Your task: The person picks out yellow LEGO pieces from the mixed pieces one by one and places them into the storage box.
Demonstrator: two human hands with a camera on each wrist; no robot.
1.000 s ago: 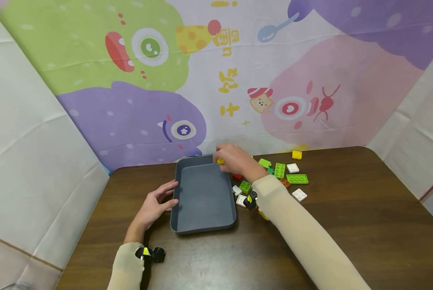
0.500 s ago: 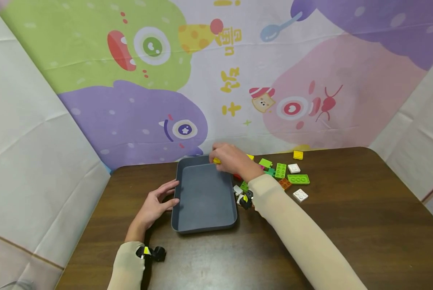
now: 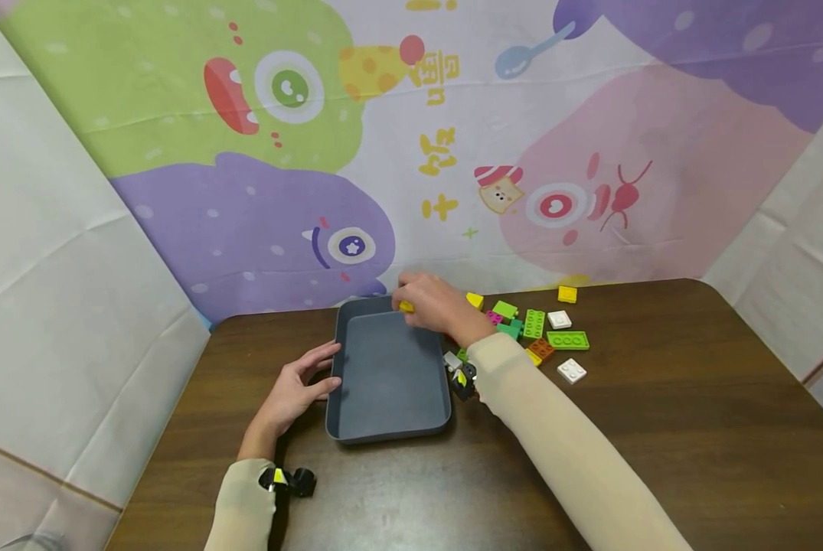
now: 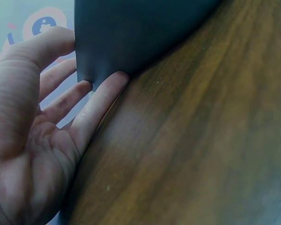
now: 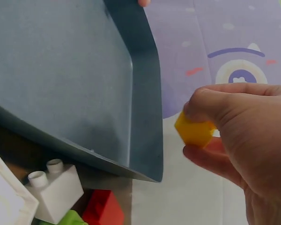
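A dark grey tray [image 3: 390,383] lies on the table, its inner floor bare in the head view. My left hand [image 3: 294,390] rests against the tray's left side with fingers spread; in the left wrist view the fingertips [image 4: 117,79] touch its outer wall. Above the tray's far right corner, my right hand [image 3: 435,302] pinches a yellow building block [image 5: 194,131] between thumb and fingers. That block is apart from the tray wall in the right wrist view, and part of it is hidden by the hand.
Loose building blocks lie right of the tray: a light green block [image 3: 533,324], a green plate [image 3: 567,340], a white block [image 3: 572,371], an orange block [image 3: 540,350] and others. A red block [image 5: 103,208] sits close to the tray. A patterned cloth [image 3: 439,245] hangs behind the table [image 3: 659,398].
My right hand has moved slightly left over the tray's far edge, still holding the yellow block. Some blocks behind its wrist have come into view. The left hand stays in place.
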